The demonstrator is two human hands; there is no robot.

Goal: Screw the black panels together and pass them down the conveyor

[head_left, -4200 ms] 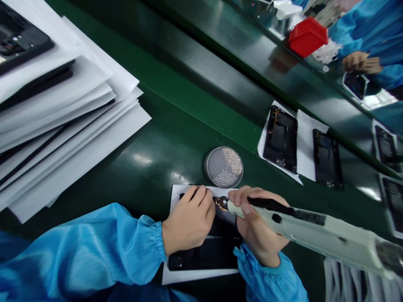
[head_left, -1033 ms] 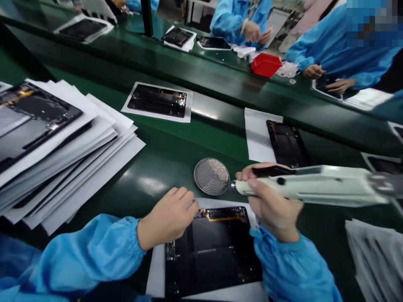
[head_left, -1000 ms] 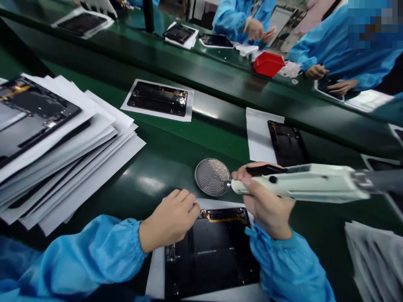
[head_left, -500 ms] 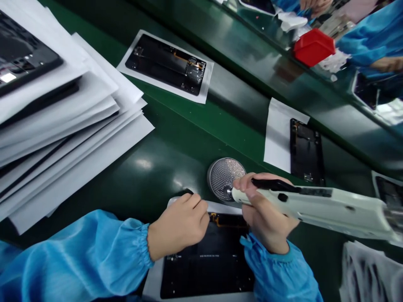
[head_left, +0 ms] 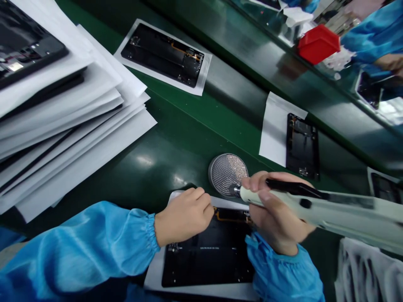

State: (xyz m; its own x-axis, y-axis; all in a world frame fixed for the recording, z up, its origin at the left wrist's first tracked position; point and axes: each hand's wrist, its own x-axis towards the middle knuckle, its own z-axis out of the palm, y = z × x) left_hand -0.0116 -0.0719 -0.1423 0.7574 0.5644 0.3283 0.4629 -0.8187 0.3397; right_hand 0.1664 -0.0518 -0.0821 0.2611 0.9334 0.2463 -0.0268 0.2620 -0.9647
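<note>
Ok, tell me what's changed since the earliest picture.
The right hand has moved the pale electric driver away from the black panel's upper edge, forward and right; its tip is now at the round dish. Another device now shows beyond the dish, to the left. The driver stays gripped; the left hand stays at the panel's upper left.

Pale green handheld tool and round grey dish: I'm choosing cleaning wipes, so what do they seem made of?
Pale green tool: probably hard plastic with a smooth, satin finish, from its even colour and moulded shape; its tip gleams like bare metal.
Round grey dish: perhaps metal, dull and dotted, given its grey sheen, though plastic could look alike.
</note>
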